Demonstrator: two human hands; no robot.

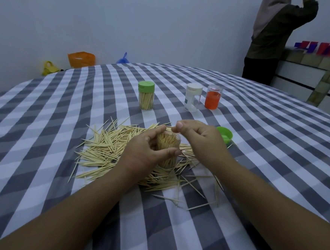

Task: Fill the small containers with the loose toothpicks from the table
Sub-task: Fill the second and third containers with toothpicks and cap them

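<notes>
Gripping a clear toothpick container (167, 150) that stands upright amid the loose toothpicks (108, 146), the left hand (144, 152) curls thumb and fingers round its wall at the middle of a checked desk (256, 150). The right hand (196, 136) hangs just above the container's open mouth, thumb and forefinger pinched together; what they hold is too thin to make out. Toothpicks already stand packed inside the container, whose lower part is hidden behind the left hand.

The loose pile spreads from 9 o'clock round to 5 o'clock of the container, with bare cloth beyond it on every side. A green lid (225, 136) lies upturned at 2 o'clock, just behind the right hand. Farther off, at 12 o'clock, stands a filled container with a green cap (146, 95); at 1 o'clock stand a white-capped container (193, 97) and an orange container (213, 97), near each other.

Beyond the desk's far edge lie orange (81, 59), yellow (49, 69) and blue bags (123, 59). A standing person (273, 38) at 2 o'clock is cut off by the frame's top.
</notes>
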